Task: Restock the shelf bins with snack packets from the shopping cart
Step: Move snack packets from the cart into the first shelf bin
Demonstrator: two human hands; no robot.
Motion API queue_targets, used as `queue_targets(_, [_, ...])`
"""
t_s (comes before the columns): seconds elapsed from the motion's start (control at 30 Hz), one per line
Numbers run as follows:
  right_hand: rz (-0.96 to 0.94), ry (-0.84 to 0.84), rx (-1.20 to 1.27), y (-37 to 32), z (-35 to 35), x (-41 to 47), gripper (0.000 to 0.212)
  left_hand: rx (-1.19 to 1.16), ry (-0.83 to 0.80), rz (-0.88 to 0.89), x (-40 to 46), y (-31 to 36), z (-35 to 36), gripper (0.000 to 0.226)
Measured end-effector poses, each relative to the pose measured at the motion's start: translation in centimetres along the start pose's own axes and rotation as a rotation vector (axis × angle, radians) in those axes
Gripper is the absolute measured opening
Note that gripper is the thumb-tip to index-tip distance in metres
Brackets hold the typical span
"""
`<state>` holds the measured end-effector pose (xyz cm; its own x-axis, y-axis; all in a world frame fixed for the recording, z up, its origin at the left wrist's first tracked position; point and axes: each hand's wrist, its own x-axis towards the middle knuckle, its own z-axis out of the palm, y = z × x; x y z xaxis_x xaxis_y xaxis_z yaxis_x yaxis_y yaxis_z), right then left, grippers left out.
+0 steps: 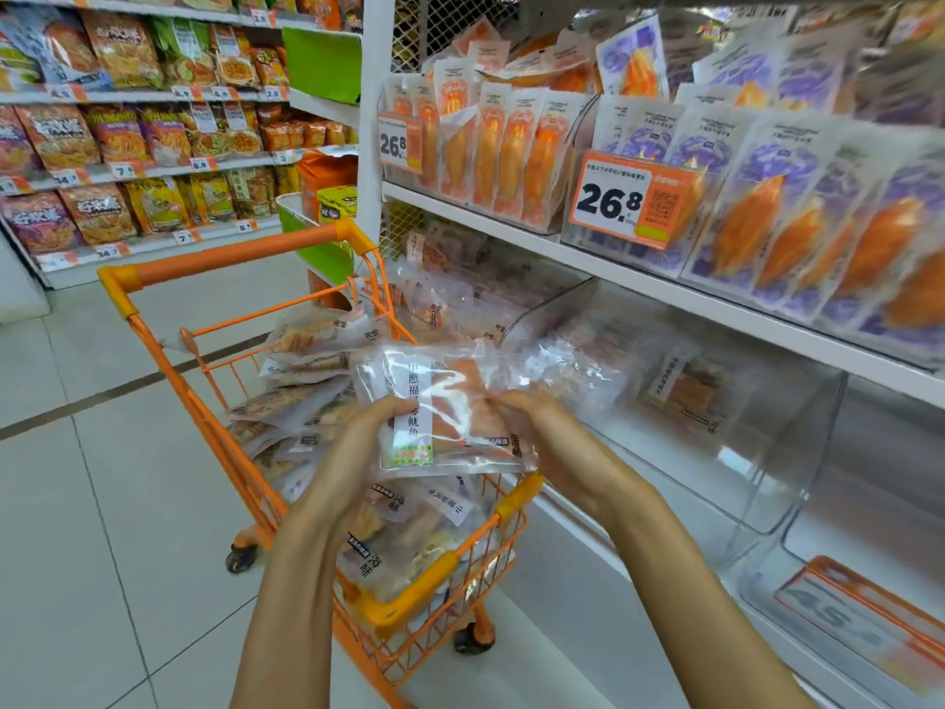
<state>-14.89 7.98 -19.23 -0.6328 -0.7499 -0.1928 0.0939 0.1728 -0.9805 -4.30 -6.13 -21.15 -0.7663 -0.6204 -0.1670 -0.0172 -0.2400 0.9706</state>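
Shelving (665, 294) in white fills the right side, its upper tier packed with upright orange and purple snack packs behind two orange price tags reading 26.8 (621, 199). Below that tier sit clear plastic shelf bins (797, 483); the nearer ones look mostly bare, while the ones further back hold a few translucent packets, blurred. Across the tiled aisle on the left stands another rack of snack bags (122, 140) in orange, red and green. An orange shopping cart (225, 258) stands just beside the lower shelf, its basket heaped with clear snack packets (409, 524) bearing white label strips. Above the cart's near end, both hands hold up one snack packet (450, 406), clear plastic with orange-pink contents and a white vertical label, lying roughly flat and level with the lower bins. The left hand (353, 452) grips the packet's left edge, thumb curled over the top face. The right hand (552, 432) pinches the right edge, fingers curled beneath and thumb on top.
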Motion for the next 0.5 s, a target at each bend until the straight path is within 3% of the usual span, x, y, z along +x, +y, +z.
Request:
queue_targets(0.03, [-0.008,0.028,-0.031,0.5,-0.9,-0.1,0.022,0.014,-0.037,0.000,0.1,-0.1,0.9,0.025])
queue_targets(0.13, [-0.045,0.136,-0.047,1.3,-3.8,-1.3,0.046,0.090,-0.106,0.043,0.3,-0.2,4.1,0.016])
queue_targets(0.2, [-0.077,0.186,-0.035,1.2,-5.9,-2.3,0.035,0.164,-0.145,0.074,0.6,-0.2,6.4,0.027])
queue_targets(0.27, [-0.107,0.256,-0.048,1.2,-8.2,-3.2,0.026,0.265,-0.216,0.119,1.5,-0.1,9.1,0.014])
queue_targets(0.33, [-0.162,0.357,-0.066,1.6,-10.1,-3.7,0.029,0.411,-0.305,0.176,3.1,0.4,11.8,0.028])
queue_targets(0.43, [-0.207,0.624,-0.022,2.5,-12.6,-3.5,0.036,0.667,-0.407,0.258,5.5,0.9,16.4,0.040])
queue_targets(0.5, [-0.188,0.836,-0.021,3.1,-14.0,-2.5,0.042,0.740,-0.374,0.280,6.8,0.3,19.3,0.039])
